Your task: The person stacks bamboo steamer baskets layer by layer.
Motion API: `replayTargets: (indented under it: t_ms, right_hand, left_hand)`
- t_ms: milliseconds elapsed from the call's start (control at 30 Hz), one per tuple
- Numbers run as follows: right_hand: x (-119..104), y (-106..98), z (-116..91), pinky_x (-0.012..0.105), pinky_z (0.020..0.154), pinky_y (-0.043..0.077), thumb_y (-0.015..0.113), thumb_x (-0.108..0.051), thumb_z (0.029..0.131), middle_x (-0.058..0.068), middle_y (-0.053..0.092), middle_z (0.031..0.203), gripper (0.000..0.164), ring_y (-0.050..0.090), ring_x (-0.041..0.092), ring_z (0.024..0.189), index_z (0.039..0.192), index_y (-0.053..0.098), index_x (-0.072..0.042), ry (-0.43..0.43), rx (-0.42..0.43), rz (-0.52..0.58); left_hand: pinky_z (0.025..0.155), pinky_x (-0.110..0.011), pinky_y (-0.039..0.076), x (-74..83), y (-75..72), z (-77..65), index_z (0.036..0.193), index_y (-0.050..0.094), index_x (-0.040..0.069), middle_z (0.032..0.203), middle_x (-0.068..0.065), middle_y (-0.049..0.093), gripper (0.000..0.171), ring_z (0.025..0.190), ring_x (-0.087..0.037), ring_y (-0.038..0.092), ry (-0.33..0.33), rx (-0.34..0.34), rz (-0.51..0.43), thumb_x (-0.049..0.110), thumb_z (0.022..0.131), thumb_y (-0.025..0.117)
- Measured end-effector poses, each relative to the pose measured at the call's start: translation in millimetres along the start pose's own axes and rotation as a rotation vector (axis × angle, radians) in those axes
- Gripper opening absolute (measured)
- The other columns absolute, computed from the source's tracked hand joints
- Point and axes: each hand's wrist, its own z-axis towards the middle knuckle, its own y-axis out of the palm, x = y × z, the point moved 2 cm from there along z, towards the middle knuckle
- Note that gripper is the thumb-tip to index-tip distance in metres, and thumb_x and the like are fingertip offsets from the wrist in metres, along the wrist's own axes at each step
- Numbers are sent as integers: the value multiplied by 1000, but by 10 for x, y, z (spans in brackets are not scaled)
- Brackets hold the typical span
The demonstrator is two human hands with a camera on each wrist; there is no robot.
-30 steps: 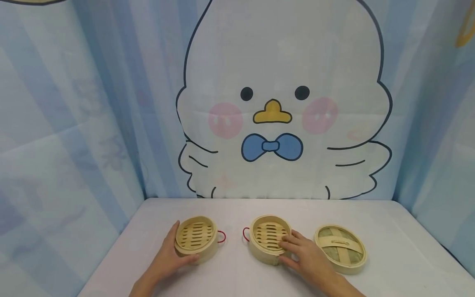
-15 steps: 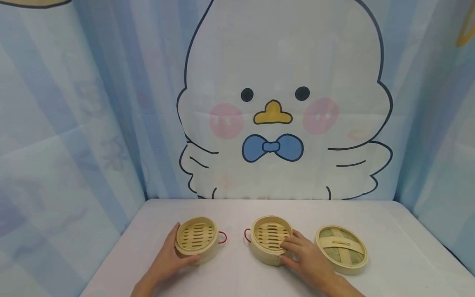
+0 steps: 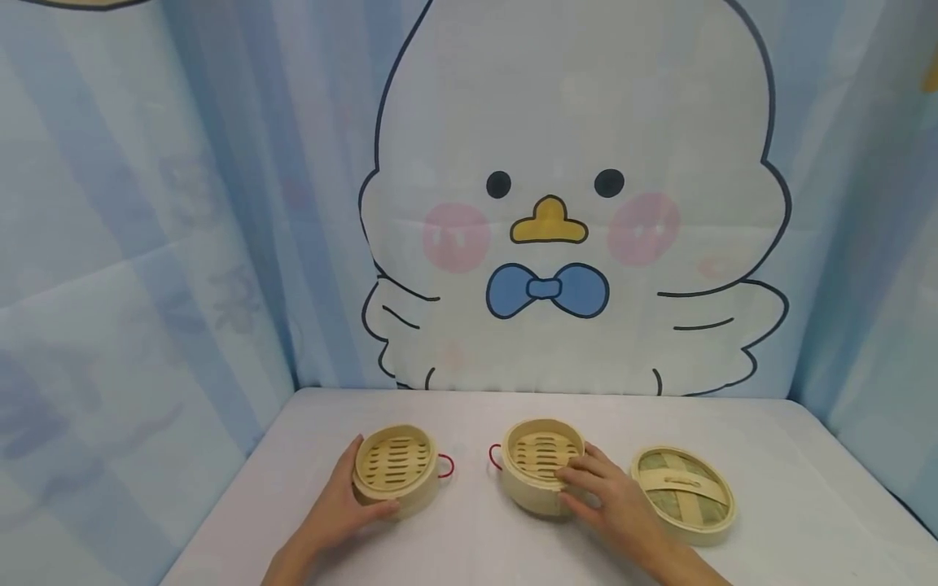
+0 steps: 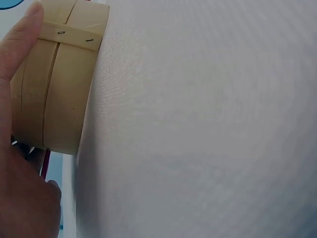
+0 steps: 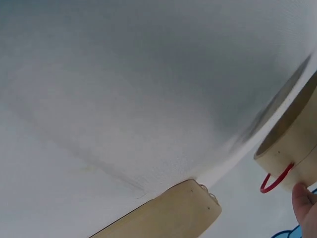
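Note:
My left hand (image 3: 339, 506) grips the left bamboo steamer basket (image 3: 396, 462), thumb along its front and fingers round its left side. This basket's side wall (image 4: 69, 94) fills the upper left of the left wrist view, its base on the table. With my right hand (image 3: 614, 500) I hold the other bamboo steamer basket (image 3: 541, 457) by its right side. In the right wrist view that basket (image 5: 299, 144) is tilted and raised, with a gap and shadow beneath. Both baskets have slatted floors and red loops, which face each other.
A woven bamboo steamer lid (image 3: 685, 491) lies on the white table (image 3: 469, 545), right of my right hand; its rim (image 5: 168, 213) shows low in the right wrist view. Behind the table hangs a curtain (image 3: 557, 350) with a cartoon bird.
The right basket has risen slightly off the table in my right hand. The left hand and left basket keep their place; the whole head view has shifted a little.

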Motion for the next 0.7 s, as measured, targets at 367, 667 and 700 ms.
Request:
replayTargets:
  t_ms: [367, 667, 700]
  right_hand:
    - [-56, -32, 182, 25, 100, 36, 76, -20, 78, 0, 62, 102, 21, 51, 43, 112, 98, 72, -14, 50, -26, 46]
    - [-172, 11, 375, 43, 88, 47, 83, -7, 66, 0, 62, 102, 34, 53, 43, 110, 97, 71, -13, -26, 44, 40]
    - [-188, 22, 395, 44, 87, 47, 83, -6, 65, 0, 62, 102, 35, 53, 43, 109, 97, 71, -13, -31, 49, 40]
  left_hand:
    - [109, -53, 13, 47, -9, 4, 149, 6, 5, 152, -20, 13, 126, 138, -37, 13, 1, -7, 6, 54, 61, 81]
    - [109, -52, 13, 3, -31, 0, 149, 6, 6, 152, -18, 13, 127, 138, -35, 13, 5, -2, -16, 53, 60, 83]
    - [109, -52, 13, -8, -39, -6, 149, 6, 6, 152, -18, 13, 127, 138, -35, 13, 7, -1, -21, 53, 59, 83]
